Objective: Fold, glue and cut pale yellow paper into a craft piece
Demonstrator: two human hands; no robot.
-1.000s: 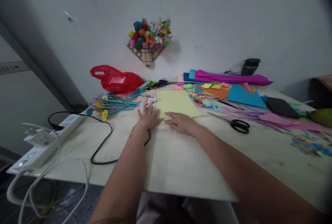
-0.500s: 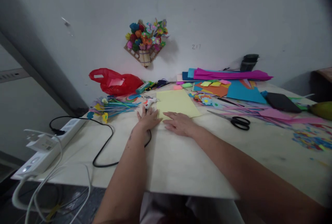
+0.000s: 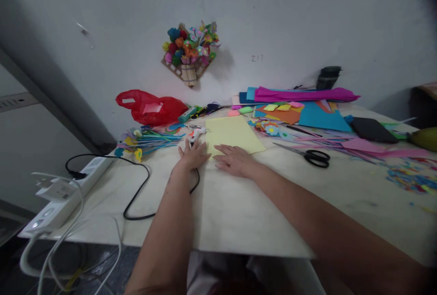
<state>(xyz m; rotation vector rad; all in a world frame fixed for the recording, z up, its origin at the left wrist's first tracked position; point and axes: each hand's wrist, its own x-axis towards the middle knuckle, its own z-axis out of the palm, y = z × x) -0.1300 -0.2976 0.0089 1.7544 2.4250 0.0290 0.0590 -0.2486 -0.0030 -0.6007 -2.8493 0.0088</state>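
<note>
A pale yellow sheet (image 3: 232, 132) lies flat on the table in the middle. My left hand (image 3: 193, 155) rests at its near left corner with fingers spread, just in front of a white glue gun (image 3: 195, 134). On the sheet's near edge lies my right hand (image 3: 235, 161), palm down, its fingers stretched toward the left hand. The two hands are a small gap apart, and neither is wrapped round anything. Black-handled scissors (image 3: 317, 158) lie to the right of the sheet.
Flowers on stems (image 3: 146, 141) and a red bag (image 3: 152, 107) lie left. Coloured sheets (image 3: 321, 119), a dark flat object (image 3: 373, 130) and paper scraps (image 3: 411, 181) are at right. A black cable (image 3: 136, 192) runs from the power strip (image 3: 68, 197).
The view has shifted very slightly. Both hands stay in nearly the same place on the table and at the yellow sheet.
</note>
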